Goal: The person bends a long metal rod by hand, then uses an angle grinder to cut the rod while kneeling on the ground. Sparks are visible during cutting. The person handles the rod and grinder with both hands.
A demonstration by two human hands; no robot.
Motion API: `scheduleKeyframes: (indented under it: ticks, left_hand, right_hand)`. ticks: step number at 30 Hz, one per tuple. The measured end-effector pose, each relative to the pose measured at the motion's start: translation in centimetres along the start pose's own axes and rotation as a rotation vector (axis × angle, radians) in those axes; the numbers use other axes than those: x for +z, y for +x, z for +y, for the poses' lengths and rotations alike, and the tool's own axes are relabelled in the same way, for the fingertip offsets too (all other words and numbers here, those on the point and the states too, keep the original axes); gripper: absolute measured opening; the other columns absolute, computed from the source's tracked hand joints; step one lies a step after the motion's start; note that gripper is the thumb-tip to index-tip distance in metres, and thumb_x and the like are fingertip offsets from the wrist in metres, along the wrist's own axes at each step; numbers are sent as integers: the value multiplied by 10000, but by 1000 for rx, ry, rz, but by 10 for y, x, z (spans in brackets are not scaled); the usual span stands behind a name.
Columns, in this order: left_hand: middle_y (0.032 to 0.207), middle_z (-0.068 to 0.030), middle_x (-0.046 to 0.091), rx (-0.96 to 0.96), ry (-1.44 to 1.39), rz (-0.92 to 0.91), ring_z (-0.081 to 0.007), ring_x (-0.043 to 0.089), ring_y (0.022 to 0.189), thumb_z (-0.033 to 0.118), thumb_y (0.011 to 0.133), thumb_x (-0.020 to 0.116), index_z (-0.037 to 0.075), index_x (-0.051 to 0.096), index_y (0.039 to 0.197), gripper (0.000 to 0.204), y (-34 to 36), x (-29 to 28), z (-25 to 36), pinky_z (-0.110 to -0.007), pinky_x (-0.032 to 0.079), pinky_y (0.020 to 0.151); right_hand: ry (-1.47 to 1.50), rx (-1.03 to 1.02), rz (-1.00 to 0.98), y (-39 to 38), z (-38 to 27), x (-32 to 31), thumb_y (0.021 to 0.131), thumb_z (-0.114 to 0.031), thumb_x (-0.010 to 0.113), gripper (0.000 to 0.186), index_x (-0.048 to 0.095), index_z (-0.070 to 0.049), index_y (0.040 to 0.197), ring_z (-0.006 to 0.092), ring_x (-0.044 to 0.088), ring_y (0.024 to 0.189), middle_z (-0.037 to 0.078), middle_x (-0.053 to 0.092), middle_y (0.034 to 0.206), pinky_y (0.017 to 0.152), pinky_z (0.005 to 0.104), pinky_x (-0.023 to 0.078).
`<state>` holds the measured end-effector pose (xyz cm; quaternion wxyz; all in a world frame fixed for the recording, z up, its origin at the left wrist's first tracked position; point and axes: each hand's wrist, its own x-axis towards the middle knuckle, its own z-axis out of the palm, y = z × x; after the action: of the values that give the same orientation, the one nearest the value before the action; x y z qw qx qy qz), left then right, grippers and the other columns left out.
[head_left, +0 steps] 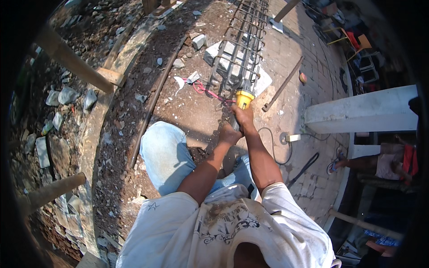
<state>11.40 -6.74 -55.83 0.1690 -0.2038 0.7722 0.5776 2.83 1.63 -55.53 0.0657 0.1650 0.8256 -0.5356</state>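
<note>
A yellow angle grinder [244, 100] is held out in front of me, its dark head against the near end of a long rebar cage [232, 39]. My right hand [243, 117] wraps around the grinder's body, just behind the yellow part. Lower and slightly left, my left hand [229, 136] is closed at the tool's rear end, though the tail itself is mostly hidden by the hands. The disc cannot be made out. Beside the cage end, a pink cord or strip [213, 94] lies on the dirt. White blocks [229, 54] sit under the bars.
A long steel bar [157, 100] lies left; a shorter rod [284, 84] rests right on the paving. A black cable [289, 161] trails near a white box [293, 138]. A white pillar [362, 111] stands right, with another person's leg [362, 162] beyond. Wooden posts [73, 60] and rubble lie left.
</note>
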Motion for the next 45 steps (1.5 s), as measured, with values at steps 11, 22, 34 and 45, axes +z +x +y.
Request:
scheduleKeyframes:
  ticks: [11, 22, 34, 45]
  left_hand:
    - [1018, -282, 672, -4, 31, 11, -389, 664, 998, 395, 586, 820, -53, 603, 1068, 694, 5, 3, -4, -419, 519, 863]
    - [1042, -275, 671, -85, -3, -35, -376, 661, 1018, 354, 579, 836, -52, 616, 1055, 663, -1, 0, 4, -412, 521, 870]
    - [1057, -284, 661, -48, 6, -21, -378, 658, 1026, 388, 585, 819, -84, 600, 1069, 711, 3, 6, -5, -423, 527, 868]
    - [1022, -273, 672, -50, 3, -9, -382, 668, 990, 406, 576, 823, -39, 627, 1024, 661, 5, 9, -6, -426, 529, 856]
  right_hand:
    - [-11, -37, 34, -1, -4, 2, 668, -168, 720, 411, 561, -6, 1011, 180, 597, 704, 77, 628, 842, 631, 328, 487]
    - [-10, -27, 26, 3, 6, 3, 678, -156, 718, 442, 544, -4, 1055, 194, 588, 738, 81, 613, 872, 666, 336, 484]
    - [2, -64, 36, -7, -4, 2, 648, -165, 690, 294, 586, -21, 882, 167, 571, 617, 55, 615, 743, 558, 319, 457]
    - [-52, -89, 60, 1, 5, 3, 657, -178, 690, 270, 596, -16, 852, 182, 583, 606, 62, 621, 729, 553, 331, 463]
